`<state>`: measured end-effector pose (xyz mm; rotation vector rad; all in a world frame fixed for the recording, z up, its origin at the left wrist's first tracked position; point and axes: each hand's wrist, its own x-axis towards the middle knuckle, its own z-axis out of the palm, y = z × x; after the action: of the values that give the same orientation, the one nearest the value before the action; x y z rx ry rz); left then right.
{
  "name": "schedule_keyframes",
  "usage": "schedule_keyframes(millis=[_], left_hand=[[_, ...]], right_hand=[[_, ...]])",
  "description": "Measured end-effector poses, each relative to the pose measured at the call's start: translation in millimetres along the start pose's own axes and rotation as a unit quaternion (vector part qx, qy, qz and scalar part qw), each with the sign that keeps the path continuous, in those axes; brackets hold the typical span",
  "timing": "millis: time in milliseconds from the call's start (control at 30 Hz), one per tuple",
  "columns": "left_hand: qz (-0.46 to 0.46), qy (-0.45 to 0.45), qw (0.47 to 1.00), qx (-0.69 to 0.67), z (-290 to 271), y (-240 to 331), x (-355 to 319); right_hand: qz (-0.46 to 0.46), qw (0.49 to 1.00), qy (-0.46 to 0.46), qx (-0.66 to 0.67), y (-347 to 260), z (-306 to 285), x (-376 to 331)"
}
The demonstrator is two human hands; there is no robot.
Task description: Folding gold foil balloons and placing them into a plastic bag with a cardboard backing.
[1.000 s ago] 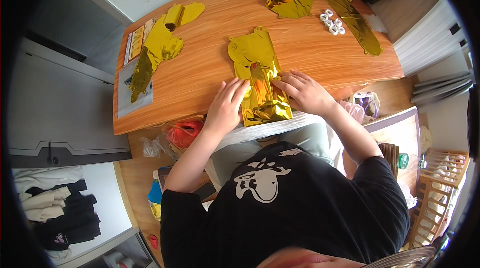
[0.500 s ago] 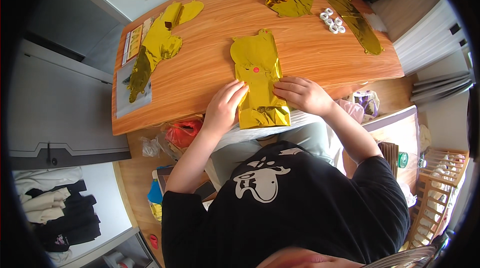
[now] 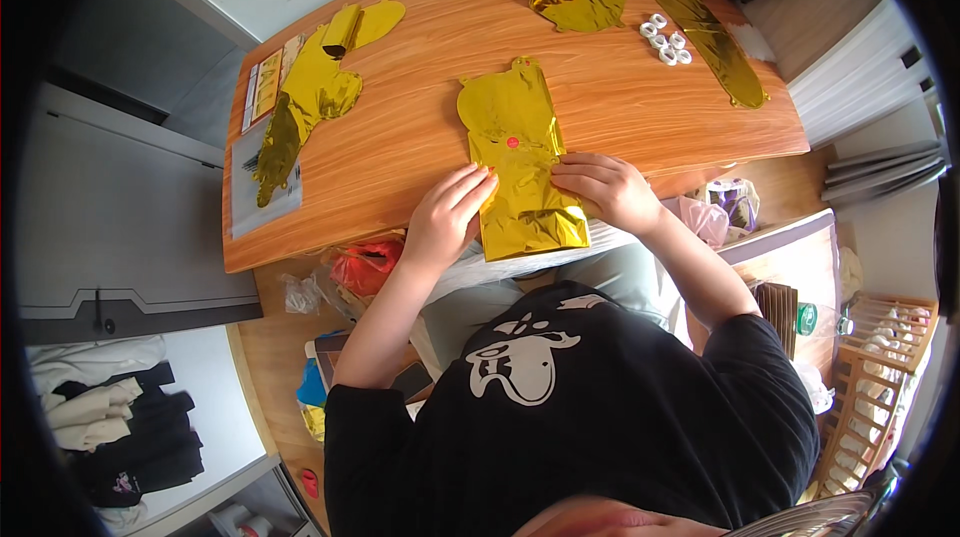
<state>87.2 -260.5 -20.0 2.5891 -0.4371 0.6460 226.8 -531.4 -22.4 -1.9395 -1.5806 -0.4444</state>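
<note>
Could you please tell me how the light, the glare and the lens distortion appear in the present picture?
Head view: the table's far edge bows and the corners go black, as with a fisheye lens; head view: bright glints break up the gold foil's creased near end; head view: left hand and right hand look fairly sharp.

A shiny gold foil sheet [image 3: 507,114] lies lengthwise across the worktop's [image 3: 400,127] near edge, lower end overhanging. Its far end is rounded; the lower part is creased. A red dot [image 3: 513,143] marks its middle.
</note>
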Motion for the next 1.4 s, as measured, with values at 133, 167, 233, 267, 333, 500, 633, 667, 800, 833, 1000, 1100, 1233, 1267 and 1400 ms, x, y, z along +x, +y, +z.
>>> schedule_keyframes(millis=[133,167,233,267,333,500,633,667,800,833,1000,1100,1233,1267,1400], left_hand=[[-0.039,0.015,0.998,-0.036,4.5,-4.8,-2.9],[-0.039,0.014,0.998,-0.037,2.5,-3.5,1.7],[-0.056,0.021,0.995,-0.075,-1.8,-1.6,11.8],[-0.056,0.021,0.995,-0.075,-1.3,-3.0,13.1],[-0.192,-0.028,0.980,-0.036,2.0,-7.1,15.0],[-0.238,0.089,0.951,-0.177,14.9,-7.5,17.3],[-0.286,0.064,0.937,-0.189,9.4,-4.9,26.1],[-0.289,0.059,0.935,-0.198,7.8,-4.2,26.9],[-0.268,0.087,0.941,-0.188,9.0,-4.1,27.1],[-0.268,0.086,0.941,-0.189,9.7,-4.2,27.5],[-0.326,0.052,0.929,-0.169,1.5,0.2,37.7],[-0.317,0.027,0.934,-0.165,-3.4,0.1,44.9],[-0.345,-0.064,0.930,-0.111,-13.7,-0.8,58.1],[-0.235,-0.030,0.972,-0.002,-11.4,-8.3,57.8],[0.012,-0.053,0.998,0.036,-0.2,-28.6,88.1]], right_hand=[[0.088,0.993,-0.001,0.073,-0.6,1.1,2.5],[0.089,0.993,-0.001,0.073,-0.3,0.2,3.3],[0.169,0.982,0.006,0.084,0.9,-1.2,5.7],[0.169,0.982,0.006,0.084,0.7,0.0,7.8],[0.355,0.918,-0.024,0.175,-0.3,3.6,13.6],[0.428,0.882,-0.011,0.195,-10.1,-9.5,49.2],[0.466,0.866,0.004,0.180,-9.9,-6.8,55.1],[0.466,0.866,0.003,0.180,-10.4,-6.2,56.7],[0.476,0.860,0.011,0.186,-8.5,-3.8,63.3],[0.482,0.858,0.007,0.177,-6.8,-3.0,64.9],[0.497,0.853,-0.005,0.156,-0.8,1.4,69.6],[0.505,0.851,-0.019,0.138,4.5,4.8,70.6],[0.502,0.858,-0.025,0.106,10.0,9.9,70.0],[0.501,0.859,-0.026,0.106,10.2,11.1,70.9],[0.501,0.857,-0.031,0.114,10.4,12.0,71.8]])
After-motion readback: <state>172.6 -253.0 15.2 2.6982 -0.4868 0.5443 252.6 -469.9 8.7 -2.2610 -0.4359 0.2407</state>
